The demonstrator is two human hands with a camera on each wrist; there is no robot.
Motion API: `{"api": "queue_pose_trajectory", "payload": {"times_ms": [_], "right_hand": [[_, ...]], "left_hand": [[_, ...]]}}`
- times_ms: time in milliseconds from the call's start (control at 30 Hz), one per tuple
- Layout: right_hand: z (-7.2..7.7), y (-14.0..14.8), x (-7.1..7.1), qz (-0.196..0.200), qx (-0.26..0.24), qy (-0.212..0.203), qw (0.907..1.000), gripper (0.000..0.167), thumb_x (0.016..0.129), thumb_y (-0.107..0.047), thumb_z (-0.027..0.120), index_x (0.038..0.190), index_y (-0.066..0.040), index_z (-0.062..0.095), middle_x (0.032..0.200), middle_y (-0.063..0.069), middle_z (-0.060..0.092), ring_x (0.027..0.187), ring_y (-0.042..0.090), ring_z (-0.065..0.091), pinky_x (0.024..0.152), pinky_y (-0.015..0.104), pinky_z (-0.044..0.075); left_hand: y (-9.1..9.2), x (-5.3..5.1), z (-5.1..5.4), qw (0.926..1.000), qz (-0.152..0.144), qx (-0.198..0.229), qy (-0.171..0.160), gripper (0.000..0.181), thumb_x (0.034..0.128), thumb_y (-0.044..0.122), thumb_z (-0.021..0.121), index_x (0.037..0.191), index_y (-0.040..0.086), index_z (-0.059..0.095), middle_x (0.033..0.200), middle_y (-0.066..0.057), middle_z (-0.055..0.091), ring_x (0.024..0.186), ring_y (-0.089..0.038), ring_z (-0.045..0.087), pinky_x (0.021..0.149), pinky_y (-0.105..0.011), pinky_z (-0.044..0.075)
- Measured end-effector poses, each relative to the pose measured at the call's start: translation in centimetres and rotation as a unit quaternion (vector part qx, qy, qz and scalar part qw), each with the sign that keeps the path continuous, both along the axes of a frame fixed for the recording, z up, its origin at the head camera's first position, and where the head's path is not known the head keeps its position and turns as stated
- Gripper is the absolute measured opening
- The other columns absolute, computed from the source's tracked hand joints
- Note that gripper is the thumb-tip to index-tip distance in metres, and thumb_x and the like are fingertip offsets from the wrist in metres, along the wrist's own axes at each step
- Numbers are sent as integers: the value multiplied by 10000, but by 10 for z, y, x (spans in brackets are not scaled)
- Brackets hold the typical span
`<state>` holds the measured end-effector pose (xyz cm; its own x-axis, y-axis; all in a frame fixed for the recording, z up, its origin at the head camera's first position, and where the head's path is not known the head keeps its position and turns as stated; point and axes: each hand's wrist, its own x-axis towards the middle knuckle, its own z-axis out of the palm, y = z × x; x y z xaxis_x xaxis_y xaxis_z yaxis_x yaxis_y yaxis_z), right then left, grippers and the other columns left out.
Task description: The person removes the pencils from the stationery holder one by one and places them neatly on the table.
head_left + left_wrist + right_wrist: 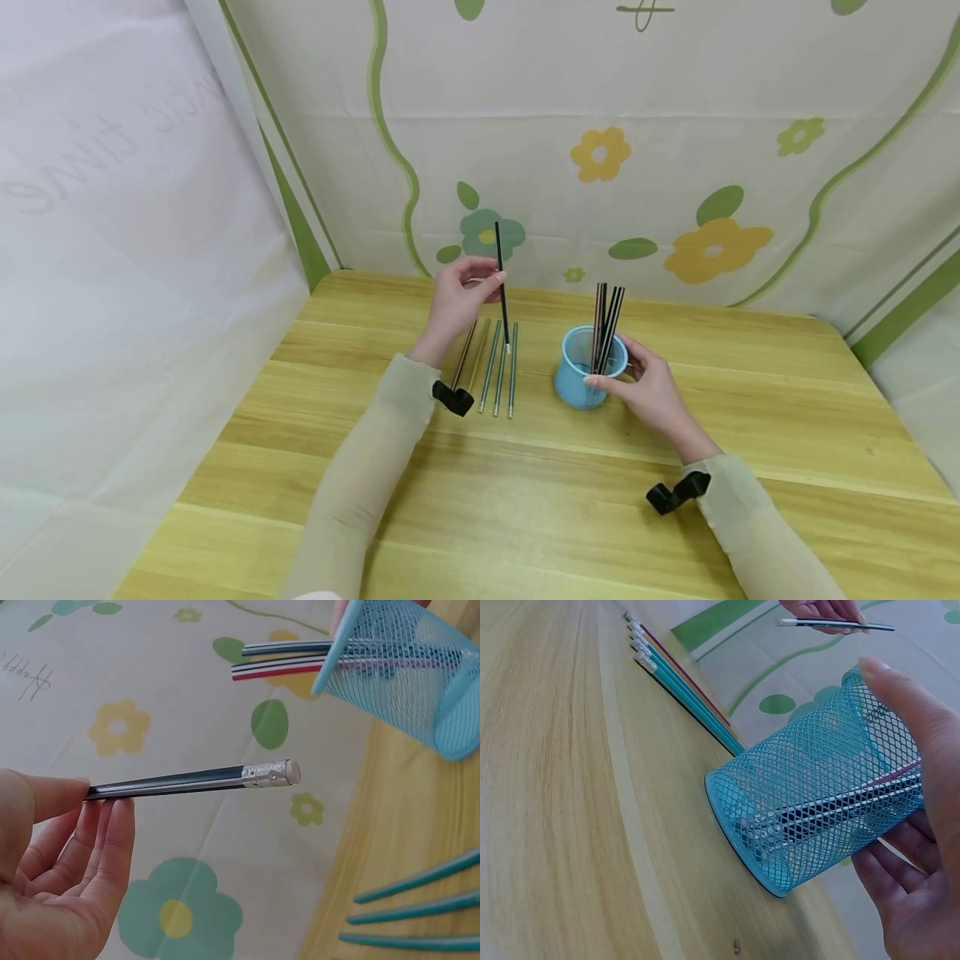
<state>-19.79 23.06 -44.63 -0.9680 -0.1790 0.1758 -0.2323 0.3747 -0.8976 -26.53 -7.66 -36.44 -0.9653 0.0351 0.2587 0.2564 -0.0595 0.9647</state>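
Observation:
Between thumb and fingertips, my left hand (467, 293) pinches a dark striped pencil (502, 287) above the table. Its silver ferrule and white eraser (292, 772) point downward, away from the hand. My right hand (651, 390) holds the blue mesh pencil cup (576, 392) by its right side, thumb near the rim. Several striped pencils (609, 325) lean inside the cup, eraser ends at the bottom in the right wrist view. Below my left hand, teal pencils (498, 375) lie side by side, with a gold pencil (480, 354) and a dark reddish pencil (464, 354) to their left.
The wooden table (525, 500) carries everything. Behind it hangs a white cloth (525, 150) printed with flowers and leaves, and another white cloth (135, 250) stands on the left. A black wrist mount (453, 398) sits over the lower ends of the leftmost pencils in the head view.

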Motion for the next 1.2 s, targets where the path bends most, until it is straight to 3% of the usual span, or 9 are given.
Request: {"api": "queue_pose_trajectory", "payload": {"times_ms": [633, 867, 1200], "right_hand": [[-2, 1, -2, 4, 12, 15, 10000, 852, 864, -141, 849, 1547, 21, 366, 1479, 232, 484, 1303, 364, 516, 1014, 197, 451], [-1, 0, 0, 14, -8, -29, 10000, 870, 858, -181, 860, 1560, -29, 371, 1492, 186, 487, 1306, 314, 521, 1022, 206, 449], [1, -1, 1, 5, -20, -37, 10000, 877, 855, -177, 863, 1562, -28, 367, 1496, 192, 482, 1306, 325, 521, 1022, 218, 455]], "left_hand": [[-41, 4, -22, 9962, 109, -782, -372, 228, 961, 41, 718, 1170, -37, 672, 1071, -159, 697, 902, -320, 715, 781, -348, 612], [-55, 6, -28, 9912, 169, -1200, -541, 238, 964, 66, 721, 1174, -35, 677, 1080, -159, 699, 873, -285, 718, 774, -347, 613], [-72, 3, -45, 9850, 202, -1455, -910, 216, 958, 54, 724, 1147, -47, 697, 1080, -173, 695, 855, -274, 704, 760, -338, 615]]}}
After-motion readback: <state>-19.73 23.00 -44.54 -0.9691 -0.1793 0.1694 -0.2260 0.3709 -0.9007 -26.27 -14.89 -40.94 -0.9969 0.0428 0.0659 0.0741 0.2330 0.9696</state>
